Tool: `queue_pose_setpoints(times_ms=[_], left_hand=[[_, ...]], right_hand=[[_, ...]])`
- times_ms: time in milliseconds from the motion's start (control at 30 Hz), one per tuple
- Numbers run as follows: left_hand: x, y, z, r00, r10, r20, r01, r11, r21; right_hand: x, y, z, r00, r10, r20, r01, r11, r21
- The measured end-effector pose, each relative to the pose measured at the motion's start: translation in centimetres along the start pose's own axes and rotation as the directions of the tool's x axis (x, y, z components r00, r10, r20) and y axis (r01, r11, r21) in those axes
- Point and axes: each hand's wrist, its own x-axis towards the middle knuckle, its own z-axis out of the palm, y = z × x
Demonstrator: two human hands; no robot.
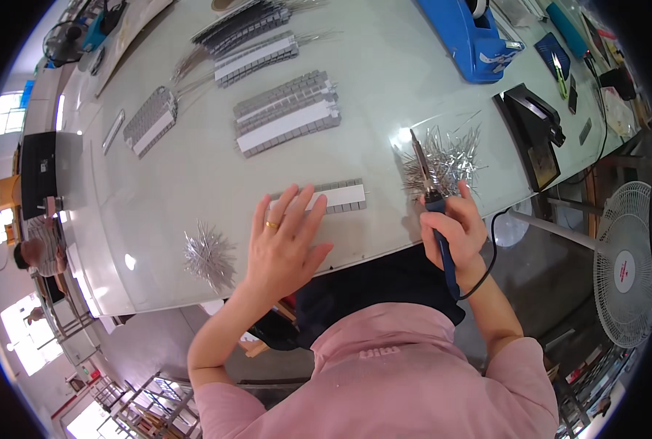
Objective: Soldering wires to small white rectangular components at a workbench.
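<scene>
My left hand (278,245) lies with its fingers stretched out over a flat strip (349,195) of grey segments with a white band along it. The fingers hide the strip's left part; its right end shows past them. In my right hand (461,230) is a soldering iron (445,256) with a dark blue handle, its metal tip pointing up and away from me. That tip is over a loose pile of thin silvery wires (454,157), and the fingertips are at the pile's near edge. A second wire bunch (209,256) lies left of my left hand.
Several similar grey-and-white strips (289,128) lie farther back, some with wires attached. At the right are a blue tape dispenser (480,55), a black stand (531,139) and green-handled snips (560,73). The iron's cord hangs over the table edge near a fan (624,267).
</scene>
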Motion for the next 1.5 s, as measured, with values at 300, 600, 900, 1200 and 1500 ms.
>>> queue_pose_setpoints(times_ms=[300, 600, 900, 1200, 1500], left_hand=[[-3.6, 3.0, 2.9, 0.985, -0.115, -0.131, 0.107, 0.992, -0.064], [-3.2, 2.5, 3.6, 0.985, -0.047, -0.166, 0.041, 0.998, -0.039], [-2.9, 2.6, 3.3, 0.989, -0.061, -0.135, 0.056, 0.998, -0.040], [-2.9, 2.6, 3.3, 0.989, -0.078, -0.123, 0.077, 0.997, -0.017], [-2.8, 2.6, 3.3, 0.990, -0.089, -0.106, 0.086, 0.996, -0.036]], right_hand=[[0.1, -1.2, 1.1, 0.992, -0.114, 0.055, 0.110, 0.991, 0.076], [1.5, -2.6, -4.4, 0.986, 0.043, 0.159, -0.081, 0.967, 0.242], [1.2, -4.3, -5.9, 0.922, 0.272, 0.276, -0.351, 0.887, 0.300], [2.1, -4.3, -4.9, 0.899, 0.320, 0.299, -0.405, 0.867, 0.292], [3.2, -4.6, -4.9, 0.925, 0.175, 0.338, -0.258, 0.941, 0.218]])
